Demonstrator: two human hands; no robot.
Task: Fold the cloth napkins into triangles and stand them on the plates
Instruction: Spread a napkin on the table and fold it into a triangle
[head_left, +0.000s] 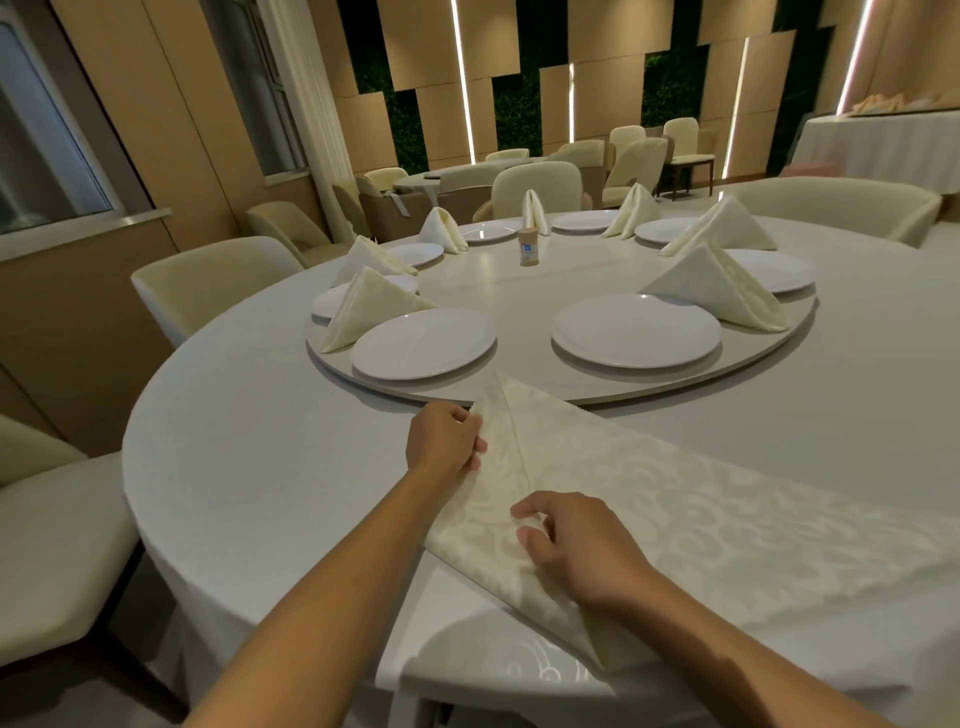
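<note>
A cream patterned napkin (675, 499) lies on the white table in front of me, its left end folded into a point. My left hand (444, 439) pinches the folded flap's left edge near the point. My right hand (566, 545) rests on the napkin lower down, fingers curled and pinching the fold. Two bare white plates, one left (423, 343) and one right (636, 330), sit nearest me on the round turntable (769, 358). Several folded triangle napkins stand beside other plates, such as one at left (363, 306) and one at right (717, 286).
A small bottle (528, 244) stands near the turntable's middle. Cream chairs (208, 286) ring the table, one close at my left (57, 545). Another table with chairs (467, 176) stands behind, and a draped table (878, 145) at the far right.
</note>
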